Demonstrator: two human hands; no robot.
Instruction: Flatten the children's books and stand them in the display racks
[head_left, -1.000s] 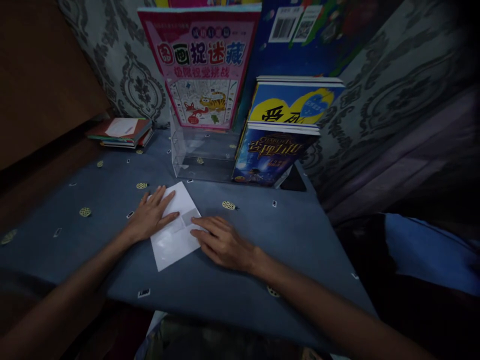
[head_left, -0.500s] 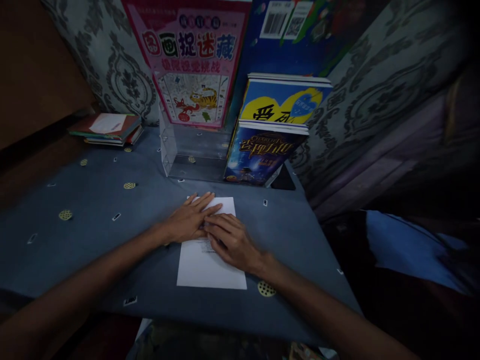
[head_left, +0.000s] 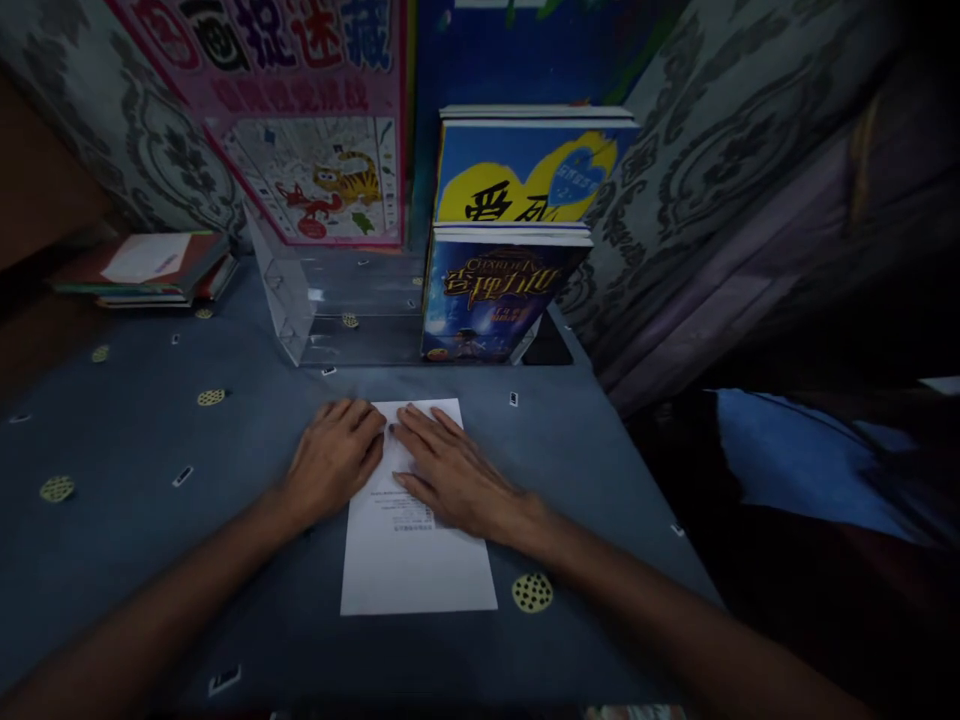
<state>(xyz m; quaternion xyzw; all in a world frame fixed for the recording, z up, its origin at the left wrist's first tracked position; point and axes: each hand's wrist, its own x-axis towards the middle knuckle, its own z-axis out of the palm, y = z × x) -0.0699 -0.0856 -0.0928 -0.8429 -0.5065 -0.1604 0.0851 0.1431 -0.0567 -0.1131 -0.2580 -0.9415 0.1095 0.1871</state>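
A white sheet of paper [head_left: 416,575] lies flat on the dark blue-grey tablecloth, with small printed text around its middle. My left hand [head_left: 336,458] is at the sheet's upper left edge, its fingers curled and pressed together; what lies under the fingertips, if anything, is hidden. Across the right half of the paper my right hand [head_left: 457,478] rests palm down, fingers stretched out and thumb apart, covering part of the text. The two hands are close together near the top of the sheet but do not touch.
Behind the paper, a clear acrylic stand [head_left: 300,325] holds upright books: a pink one [head_left: 315,180], a blue-and-yellow one [head_left: 517,165] and a dark blue one [head_left: 495,300]. Several stacked books [head_left: 142,265] lie at the back left. The tablecloth [head_left: 225,440] ends at right beside a blue cloth-like item [head_left: 810,460].
My hands have moved apart. The left, flat before, has slid left and curled its fingers; the right has opened from a bent-finger grip to lie flat. The view has shifted closer.
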